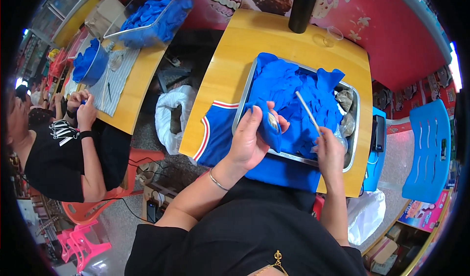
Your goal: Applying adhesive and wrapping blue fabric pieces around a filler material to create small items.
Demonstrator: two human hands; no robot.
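Note:
My left hand (248, 141) grips a small blue fabric pouch (270, 135), its opening turned up and showing something pale inside. In my right hand (331, 153) is a thin, pale stick (308, 108), its free end pointing up and away over the tray, apart from the pouch. Both hands are above the near side of a metal tray (353, 138) heaped with blue fabric pieces (279, 80). Greyish bundles in clear plastic (346, 124) lie along the tray's right side. A blue garment with red and white trim (215, 129) is spread under the tray.
A black flask (303, 7) and a clear cup (333, 36) stand at the table's back. To the left, another person (54, 149) works at a second table with a blue bucket (95, 65) and a clear bin (147, 34). A blue chair (426, 151) stands at right.

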